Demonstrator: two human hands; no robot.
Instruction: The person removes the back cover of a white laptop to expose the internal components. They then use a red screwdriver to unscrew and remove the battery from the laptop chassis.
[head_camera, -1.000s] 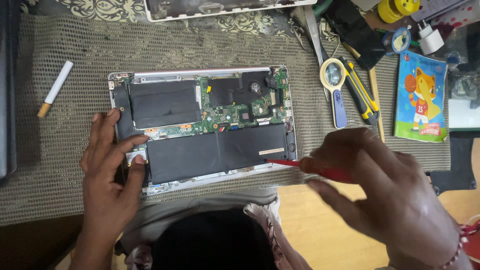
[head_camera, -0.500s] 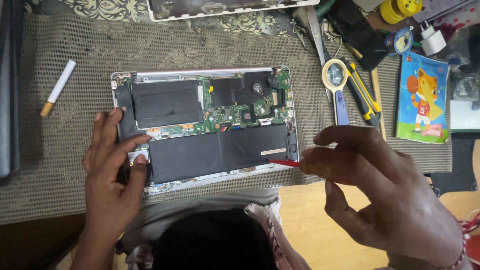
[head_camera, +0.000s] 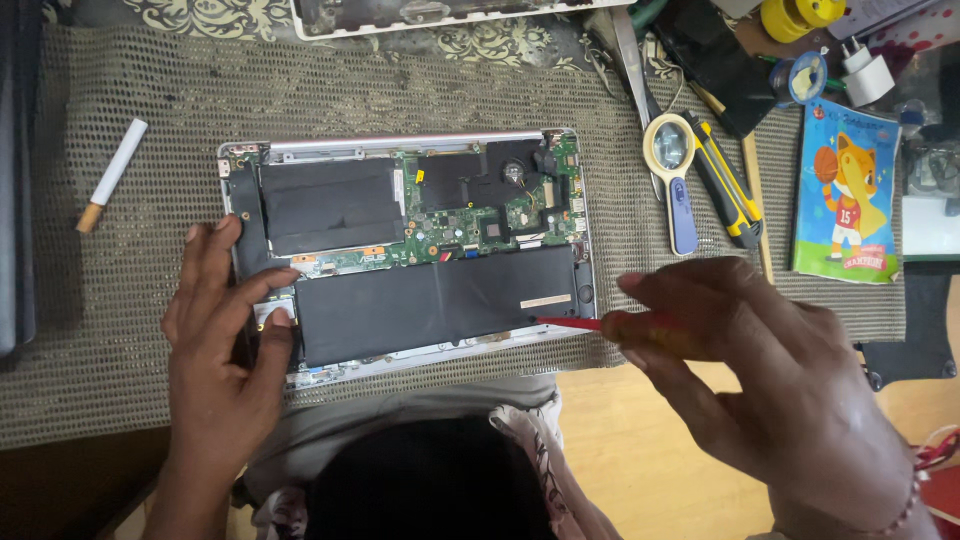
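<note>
An opened laptop (head_camera: 400, 145) lies bottom-up on a mesh mat, showing black battery packs (head_camera: 430, 305) and a green circuit board (head_camera: 470, 235). My left hand (head_camera: 225, 350) rests on the laptop's left end, thumb and fingers pressing its lower left corner. In my right hand (head_camera: 770, 370) is a red screwdriver (head_camera: 585, 324), whose tip touches the battery's lower right corner near the laptop's right edge.
A cigarette (head_camera: 112, 175) lies left on the mesh mat (head_camera: 130, 330). To the right are a yellow magnifier (head_camera: 675, 175), a yellow utility knife (head_camera: 725, 195), tweezers (head_camera: 635, 60) and a picture booklet (head_camera: 845, 190). A removed cover (head_camera: 440, 15) lies behind the laptop.
My right hand has shifted slightly, with the fingers turning around the screwdriver handle while its tip stays at the battery's right corner. My left hand has not moved.
</note>
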